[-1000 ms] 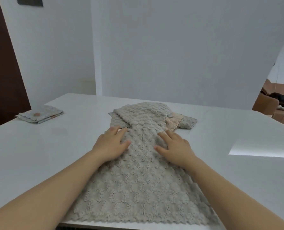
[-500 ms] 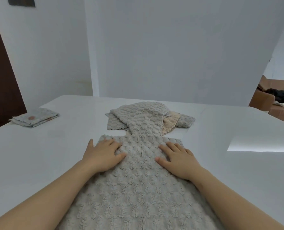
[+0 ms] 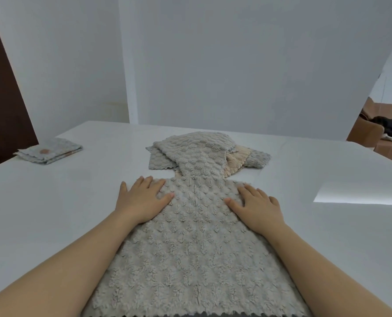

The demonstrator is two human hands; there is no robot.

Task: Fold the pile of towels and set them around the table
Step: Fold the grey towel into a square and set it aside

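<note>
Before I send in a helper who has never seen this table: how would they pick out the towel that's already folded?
Start at the white table and look to its far left corner, away from the towel pile in the middle. The folded towel lies there alone; unlike the fluffy grey towels, it is thin, pale and patterned, with an orange-brown round spot on top.

Both forearms reach forward, left hand [image 3: 142, 201] and right hand [image 3: 256, 208] palms down, fingers straight.

Grey bobbled towel [image 3: 197, 243], white table [image 3: 53, 213]
</note>
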